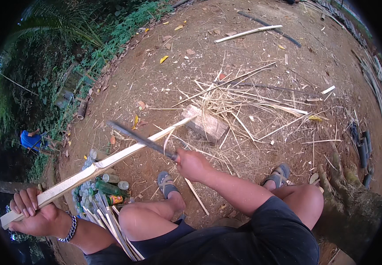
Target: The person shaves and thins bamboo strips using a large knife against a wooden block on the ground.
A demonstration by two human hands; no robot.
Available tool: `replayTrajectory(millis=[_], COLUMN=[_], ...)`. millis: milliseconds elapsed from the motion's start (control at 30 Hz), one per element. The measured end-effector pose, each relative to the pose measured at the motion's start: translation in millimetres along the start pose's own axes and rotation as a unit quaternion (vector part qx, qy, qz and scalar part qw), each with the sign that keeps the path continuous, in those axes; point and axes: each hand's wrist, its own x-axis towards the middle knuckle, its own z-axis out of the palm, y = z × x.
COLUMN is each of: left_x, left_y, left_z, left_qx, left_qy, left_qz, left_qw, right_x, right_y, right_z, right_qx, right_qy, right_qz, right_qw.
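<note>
Strip (97, 167) in left hand (46, 217), fingers (26, 201) curled over.

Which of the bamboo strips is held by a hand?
The long bamboo strip in the left hand, crossed by the knife; the other strips lie loose or bundled, unheld.

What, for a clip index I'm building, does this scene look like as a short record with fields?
Left hand: grips the near end of a long, pale wooden strip
Right hand: holds a long, dark metal blade at its handle end
Blade position: crosses over the strip; contact hard to tell
Strip's far end: at a brown rectangular wooden block, apparently resting on it
Beyond the block: loose heap of thin, straw-coloured slivers
At the left: cluster of clear and green bottles
Ground: brown earth
Background left: person in a blue top
</note>
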Motion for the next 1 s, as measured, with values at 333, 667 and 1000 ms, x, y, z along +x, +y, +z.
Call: replayTrajectory(millis=[333, 667, 1000], left_x=[30.6, 41.3, 22.4], left_y=[-11.9, -12.2, -15.1], left_z=[2.7, 5.3, 3.0], left_qx=[0.025, 0.043, -0.063], left_qy=[-0.042, -0.036, -0.148], left_qz=[-0.009, -0.032, -0.026], left_qw=[0.999, 0.998, 0.987], right_x=[40.0, 94.3, 34.7], right_y=[110.7, 234.2, 64.2], right_z=[2.9, 13.4, -2.3], right_qx=[0.063, -0.022, 0.038], right_qy=[-0.056, -0.057, -0.039], right_qz=[0.205, 0.205, 0.067], right_qw=[0.975, 0.977, 0.996])
